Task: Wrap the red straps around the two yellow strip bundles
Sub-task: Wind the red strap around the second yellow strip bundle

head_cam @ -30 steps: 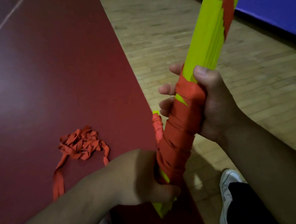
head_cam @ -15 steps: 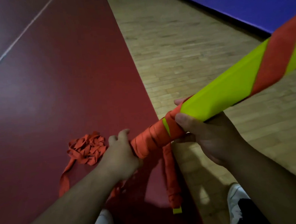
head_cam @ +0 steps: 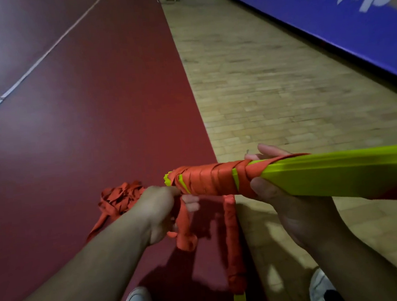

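While my right hand curls round the long bundle of thin yellow-green strips, thumb on the near face and fingertips showing over the far side, I hold it roughly level in front of me, off the floor, its near end pointing left. The flat red fabric strap is wound in close, overlapping turns over that end, with slivers of yellow showing between them, and my grip sits right where the winding gives way to bare yellow. My left hand is closed on the loose run of strap just under the bundle's tip, fingers curled tight about it. Beyond that hand a crumpled red heap of strap lies on the dark red floor mat. A second bundle, bound in red along nearly all its visible length with a yellow tip bare, lies below between my white shoes, apparently on the floor. I judge the held bundle light but long and whippy: separate strips that would slide and fan if pinched at one edge, so I should clasp the whole stack beside the last turn. The strap looks soft and limp, so it wants gripping short, close to the bundle, and pulling taut, or the turns may slacken.
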